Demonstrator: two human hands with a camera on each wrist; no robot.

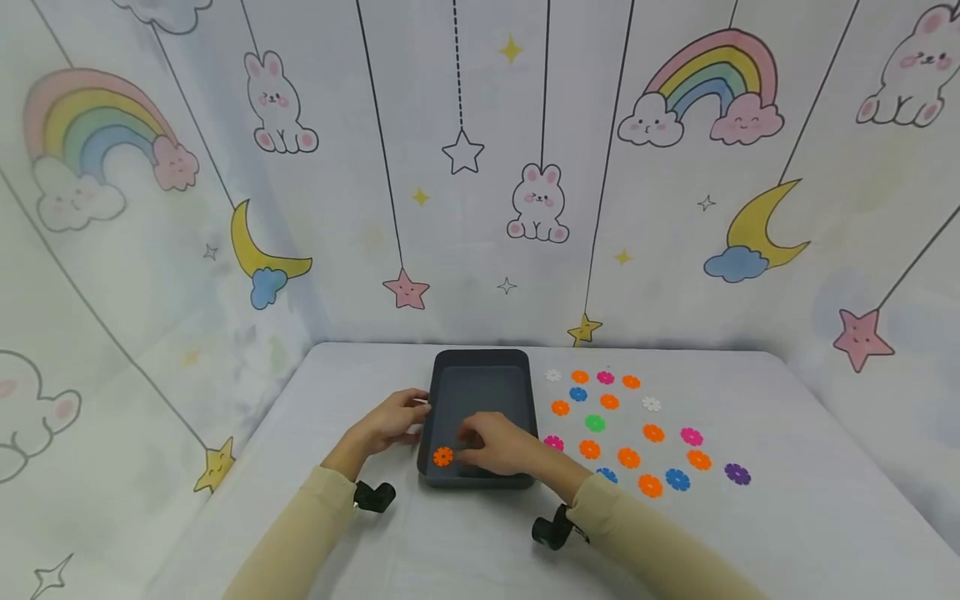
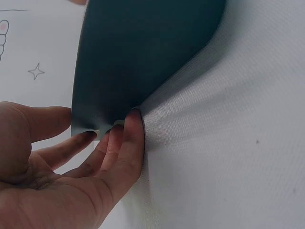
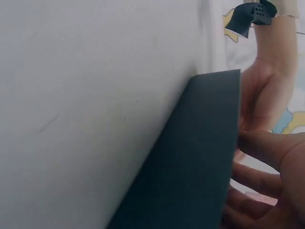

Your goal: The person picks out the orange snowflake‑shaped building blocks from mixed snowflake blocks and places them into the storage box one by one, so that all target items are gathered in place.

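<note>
A dark grey rectangular tray [image 1: 480, 358] stands on the white table. At its left long side, my left hand [image 1: 393, 421] holds the edge; in the left wrist view the thumb [image 2: 52, 121] meets the rim and the fingers [image 2: 128, 148] bear on the outer wall. An orange flower-shaped disc [image 1: 443, 457] lies flat in the tray's near left corner. Just right of it is my right hand [image 1: 498, 442], reaching over the tray with fingers bent and nothing visible between them. In the right wrist view the tray wall [image 3: 195, 143] hides the right fingertips.
Several flower-shaped discs lie scattered on the table right of the tray, among them a green one [image 1: 595, 423], a purple one [image 1: 738, 474], a blue one [image 1: 678, 479] and a white one [image 1: 652, 404]. A patterned cloth backdrop [image 1: 465, 225] rises behind the table.
</note>
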